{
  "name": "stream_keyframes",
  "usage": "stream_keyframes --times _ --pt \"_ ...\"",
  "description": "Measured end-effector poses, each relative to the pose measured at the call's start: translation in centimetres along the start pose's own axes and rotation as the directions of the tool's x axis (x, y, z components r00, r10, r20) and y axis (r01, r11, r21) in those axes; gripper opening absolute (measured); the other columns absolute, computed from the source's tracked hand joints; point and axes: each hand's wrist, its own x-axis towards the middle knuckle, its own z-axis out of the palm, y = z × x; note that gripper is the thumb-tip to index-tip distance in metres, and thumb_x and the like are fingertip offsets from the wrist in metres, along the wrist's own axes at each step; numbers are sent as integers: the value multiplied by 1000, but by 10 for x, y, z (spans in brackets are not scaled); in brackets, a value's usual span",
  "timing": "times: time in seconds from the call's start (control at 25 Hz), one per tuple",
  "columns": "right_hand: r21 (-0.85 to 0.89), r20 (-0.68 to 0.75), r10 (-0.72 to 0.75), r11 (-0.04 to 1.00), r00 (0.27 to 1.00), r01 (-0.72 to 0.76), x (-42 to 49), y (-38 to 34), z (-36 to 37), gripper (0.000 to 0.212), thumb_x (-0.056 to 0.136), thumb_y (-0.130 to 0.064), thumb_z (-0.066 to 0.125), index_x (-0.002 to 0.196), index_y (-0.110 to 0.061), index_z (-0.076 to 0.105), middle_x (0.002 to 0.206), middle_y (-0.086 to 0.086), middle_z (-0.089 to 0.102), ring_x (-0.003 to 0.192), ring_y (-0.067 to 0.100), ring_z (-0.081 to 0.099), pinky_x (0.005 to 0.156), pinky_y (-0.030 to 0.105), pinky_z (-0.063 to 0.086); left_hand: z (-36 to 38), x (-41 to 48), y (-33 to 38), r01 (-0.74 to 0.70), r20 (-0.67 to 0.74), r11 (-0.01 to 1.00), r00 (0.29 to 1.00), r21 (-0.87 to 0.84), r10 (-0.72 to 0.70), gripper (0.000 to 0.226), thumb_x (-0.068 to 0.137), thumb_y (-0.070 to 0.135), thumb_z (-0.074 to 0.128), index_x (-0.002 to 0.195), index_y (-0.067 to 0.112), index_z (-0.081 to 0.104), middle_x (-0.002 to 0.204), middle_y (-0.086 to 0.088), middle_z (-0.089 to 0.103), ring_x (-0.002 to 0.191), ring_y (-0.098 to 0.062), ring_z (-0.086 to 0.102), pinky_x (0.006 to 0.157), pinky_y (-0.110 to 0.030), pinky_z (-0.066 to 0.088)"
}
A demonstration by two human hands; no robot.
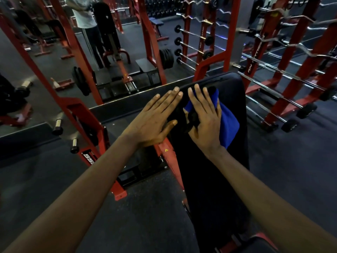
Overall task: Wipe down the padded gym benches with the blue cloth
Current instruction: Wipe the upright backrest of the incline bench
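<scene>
Desk: a long black padded desk (209, 179), the upholstered rest of a gym machine, ran away from the viewer up the middle of the view.
Cloth: a crumpled bright blue cloth (230, 123) lay on the upper part of the padding, toward its right edge, with most of it showing to the right of the hand on it.
Right hand: the right hand (206, 123) lay palm down on the cloth, its fingers (197, 93) straight and spread; it pressed the cloth flat and gripped nothing.
Left hand: the left hand (155, 121) was flat and open at the padding's left edge, its fingers (173, 96) straight and close together, the thumb angled toward the pad. Whether it touched the pad could not be told.
Frame: a red-painted steel machine frame (87, 115) stood just left of the desk.
Rack: a red rack of chrome barbells (291, 73) stood to the right.
Plates: black round weight plates (166, 58) hung farther back.
Floor: dark rubber floor (291, 170) lay around the equipment.
Background: a person in a pale shirt (83, 13) stood at the far left.
</scene>
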Motion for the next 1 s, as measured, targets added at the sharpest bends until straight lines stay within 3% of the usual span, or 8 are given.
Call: stream_keyframes --times 0.2,0.32,0.44,0.6,0.72,0.8,0.92,1.0 --pt "-107 180 -117 985 977 138 -58 19 1 92 81 -15 77 157 -31 27 167 -9 14 155 17 12 124 49 5 8 2 8 56 -52 997 997 -58 -59 63 108 35 29 162 14 2 169 -4 -5 155 -14 -4 127 -37 0" --pt "-112 292 -168 972 941 208 -95 30 1 91 83 -28 61 159 -39 13 168 -13 6 155 15 10 123 44 -1 10 3 14 89 -66 995 994 -52 -93 64 108 33 32 161 13 3 169 -6 -3 156 -15 -5 127 -37 -2" --pt "-68 249 -117 988 961 138 -89 28 -1 82 83 -32 55 157 -37 21 166 -9 16 155 15 13 124 44 1 10 4 20 80 -112 997 990 -17 -82 64 107 26 37 161 8 8 169 -10 0 156 -18 -3 127 -39 1" --pt "10 96 10 1000 995 -11 -52 14 -1 94 76 -4 72 156 -28 30 167 -5 18 155 18 12 125 49 6 8 6 20 6 -96 1000 995 12 -5 62 103 16 37 160 8 13 168 -10 3 156 -18 1 127 -37 2" --pt "76 -69 168 984 983 -162 -20 2 1 72 89 -6 66 154 -19 38 165 -1 27 155 18 15 124 55 13 7 6 24 18 -76 999 997 -48 -22 64 99 13 31 160 8 14 168 -9 6 156 -18 3 127 -35 3" --pt "43 -17 86 995 996 -85 -23 -1 2 78 82 -6 62 155 -20 36 165 -1 26 155 19 15 124 55 10 7 7 24 25 -77 998 997 -62 -30 62 100 16 28 160 8 14 168 -9 7 156 -18 3 127 -37 5" --pt "-43 127 -147 987 981 153 -29 16 -9 94 70 -5 70 155 -23 33 165 -3 24 155 20 16 124 52 8 10 8 23 25 -90 999 996 -23 -27 65 99 10 39 160 7 15 167 -9 6 156 -19 3 127 -39 7" --pt "-79 104 -94 992 990 102 -6 32 -18 95 70 -4 68 156 -25 33 165 -5 23 155 17 14 124 52 10 11 7 25 39 -97 999 995 19 -37 67 99 11 43 160 7 16 167 -9 6 156 -20 4 127 -41 9"
